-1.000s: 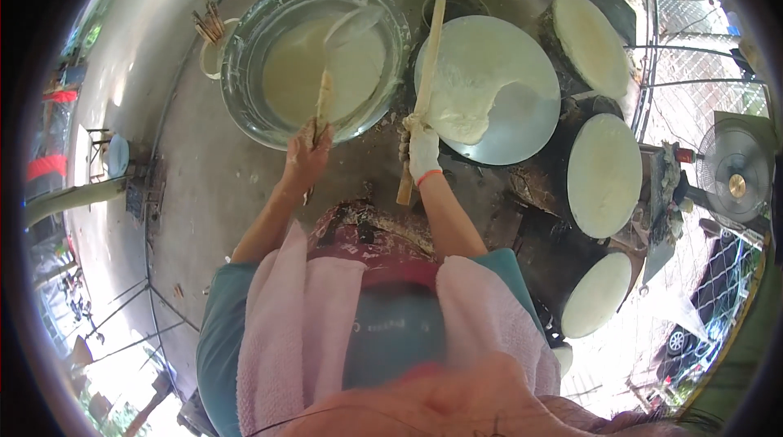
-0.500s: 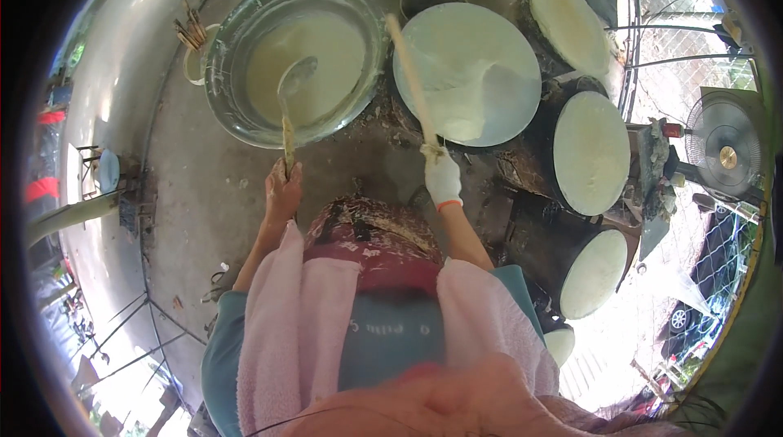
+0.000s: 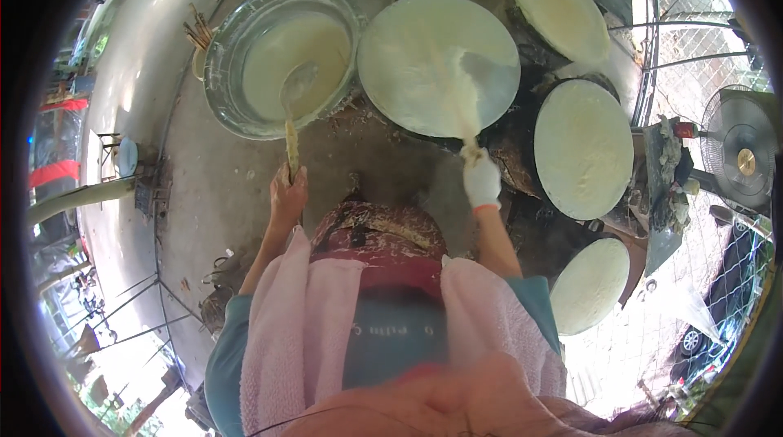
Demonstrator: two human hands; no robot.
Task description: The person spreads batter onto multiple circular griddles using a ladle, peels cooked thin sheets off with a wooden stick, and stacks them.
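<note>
As we look over one metal basin (image 3: 226, 70) of pale liquid (image 3: 273, 45) and four round coated griddles (image 3: 496, 82), our gloved right hand (image 3: 483, 182) grips one stick (image 3: 470, 135) at the edge of the griddle beside the basin; our bare left hand (image 3: 288, 195) grips one ladle (image 3: 291, 141) over the liquid.

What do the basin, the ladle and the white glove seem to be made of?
The basin looks like smooth metal: grey, with bright glints on its rim. The ladle's faintly shiny grey bowl seems metal; its handle may be wood, pale and rough. The glove is probably cloth: matte white, though no weave shows.
</note>
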